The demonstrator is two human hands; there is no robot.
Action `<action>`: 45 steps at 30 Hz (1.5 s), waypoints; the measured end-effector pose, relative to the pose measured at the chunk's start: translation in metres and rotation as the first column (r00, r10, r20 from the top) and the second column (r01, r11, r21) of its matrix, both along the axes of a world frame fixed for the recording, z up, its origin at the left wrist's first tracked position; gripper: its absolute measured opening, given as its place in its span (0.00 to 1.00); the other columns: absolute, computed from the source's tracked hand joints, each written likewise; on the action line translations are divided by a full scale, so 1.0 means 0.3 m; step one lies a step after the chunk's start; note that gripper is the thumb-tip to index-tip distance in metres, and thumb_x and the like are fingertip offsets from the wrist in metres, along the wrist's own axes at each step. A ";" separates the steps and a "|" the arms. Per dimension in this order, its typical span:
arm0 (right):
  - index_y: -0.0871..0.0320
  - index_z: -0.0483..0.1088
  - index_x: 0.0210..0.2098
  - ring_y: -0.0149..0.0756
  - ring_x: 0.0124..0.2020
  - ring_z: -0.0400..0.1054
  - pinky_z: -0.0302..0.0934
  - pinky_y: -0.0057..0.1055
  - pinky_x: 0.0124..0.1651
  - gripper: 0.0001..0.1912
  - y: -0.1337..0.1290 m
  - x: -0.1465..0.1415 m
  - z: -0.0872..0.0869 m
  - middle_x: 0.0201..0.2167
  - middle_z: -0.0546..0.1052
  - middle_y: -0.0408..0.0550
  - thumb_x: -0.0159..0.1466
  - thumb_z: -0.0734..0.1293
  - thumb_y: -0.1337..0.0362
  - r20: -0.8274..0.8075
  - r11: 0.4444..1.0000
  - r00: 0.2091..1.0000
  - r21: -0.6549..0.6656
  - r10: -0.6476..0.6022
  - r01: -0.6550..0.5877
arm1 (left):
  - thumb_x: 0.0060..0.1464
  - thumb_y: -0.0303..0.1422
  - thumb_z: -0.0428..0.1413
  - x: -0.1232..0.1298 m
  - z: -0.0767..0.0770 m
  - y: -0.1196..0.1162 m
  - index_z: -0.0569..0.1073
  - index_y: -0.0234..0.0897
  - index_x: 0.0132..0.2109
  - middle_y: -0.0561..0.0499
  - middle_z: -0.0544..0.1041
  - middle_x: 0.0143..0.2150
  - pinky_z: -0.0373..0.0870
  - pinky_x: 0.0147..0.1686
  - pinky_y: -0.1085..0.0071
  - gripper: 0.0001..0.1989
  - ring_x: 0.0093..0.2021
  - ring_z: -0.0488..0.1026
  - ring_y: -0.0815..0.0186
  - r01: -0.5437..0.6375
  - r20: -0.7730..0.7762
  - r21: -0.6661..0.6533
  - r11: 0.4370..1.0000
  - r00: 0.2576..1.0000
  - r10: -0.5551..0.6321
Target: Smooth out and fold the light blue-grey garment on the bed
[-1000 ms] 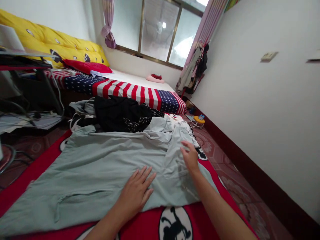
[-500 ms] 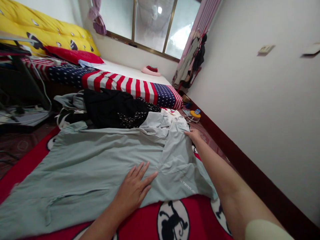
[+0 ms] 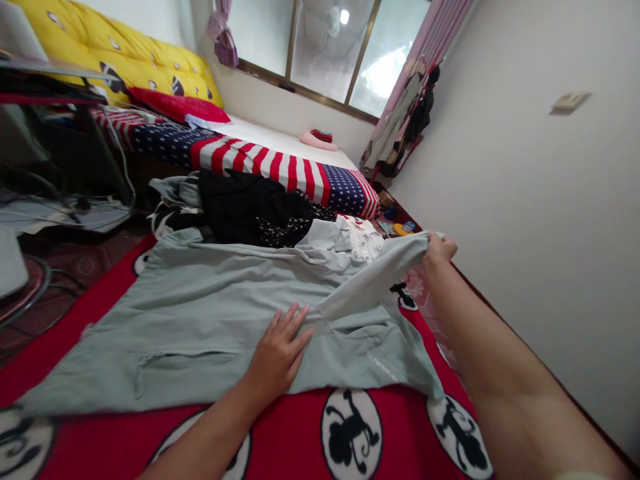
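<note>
A pale grey-green jacket [image 3: 215, 300] lies spread across a red blanket [image 3: 280, 447] printed with black monkeys in white ovals. A slit pocket shows on its near left part, and white lettering sits near its right end. My left hand [image 3: 283, 347] rests flat on the middle of the jacket, fingers stretched. At the right, my right hand [image 3: 441, 248] is closed on the end of the jacket's sleeve and holds it raised off the blanket. The sleeve is pulled taut from the body of the jacket. Parts of the fingers gripping it are hidden.
Behind the jacket lies a heap of clothes [image 3: 240, 207], black, grey and white. A bed with a stars-and-stripes sheet [image 3: 260, 160] stands beyond. On the left are a desk [image 3: 55, 67] with cables and a stool [image 3: 30, 287]. A white wall [image 3: 540, 200] runs along the right.
My right hand has lifted the sleeve end and drawn it up and to the right. My left hand stays flat on the jacket. The view has shifted a little left.
</note>
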State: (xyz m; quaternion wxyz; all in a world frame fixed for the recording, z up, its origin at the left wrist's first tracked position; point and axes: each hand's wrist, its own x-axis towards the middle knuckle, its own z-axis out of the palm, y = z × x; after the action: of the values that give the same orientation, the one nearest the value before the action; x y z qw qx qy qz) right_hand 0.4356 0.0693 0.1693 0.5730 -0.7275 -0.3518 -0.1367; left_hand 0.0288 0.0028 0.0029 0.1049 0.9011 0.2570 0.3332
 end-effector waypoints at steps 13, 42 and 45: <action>0.56 0.72 0.45 0.34 0.37 0.73 0.67 0.28 0.34 0.14 -0.262 -0.887 0.026 0.42 0.78 0.48 0.60 0.70 0.62 -0.048 0.448 0.452 -0.083 0.891 -0.890 | 0.59 0.51 0.49 -0.234 0.195 0.054 0.64 0.45 0.62 0.43 0.71 0.60 0.65 0.59 0.51 0.28 0.59 0.70 0.55 0.412 0.794 -0.604 0.682 0.240 0.558; 0.55 0.74 0.25 0.33 0.23 0.65 0.51 0.26 0.27 0.09 -0.307 -0.346 -0.409 0.19 0.72 0.40 0.45 0.66 0.72 0.112 0.771 0.914 -0.582 0.389 -0.258 | 0.35 0.50 0.64 -0.456 0.545 0.183 0.75 0.36 0.54 0.47 0.80 0.46 0.73 0.46 0.50 0.38 0.39 0.75 0.60 -0.351 0.269 -0.718 0.601 0.657 0.704; 0.56 0.73 0.29 0.34 0.26 0.64 0.55 0.28 0.31 0.09 -0.351 -0.344 -0.366 0.22 0.71 0.41 0.50 0.62 0.71 0.199 0.875 0.926 -0.436 0.320 -0.209 | 0.41 0.49 0.61 -0.422 0.683 0.188 0.74 0.34 0.55 0.51 0.80 0.41 0.71 0.45 0.43 0.35 0.36 0.75 0.61 -0.434 0.300 -0.622 0.652 0.637 0.710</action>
State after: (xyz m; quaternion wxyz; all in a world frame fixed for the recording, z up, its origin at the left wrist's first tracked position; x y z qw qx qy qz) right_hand 0.3325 -0.0359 0.0596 0.3701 -0.7501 -0.5428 -0.0760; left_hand -0.0978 0.0594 0.2078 0.2813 0.5804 0.5769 0.5011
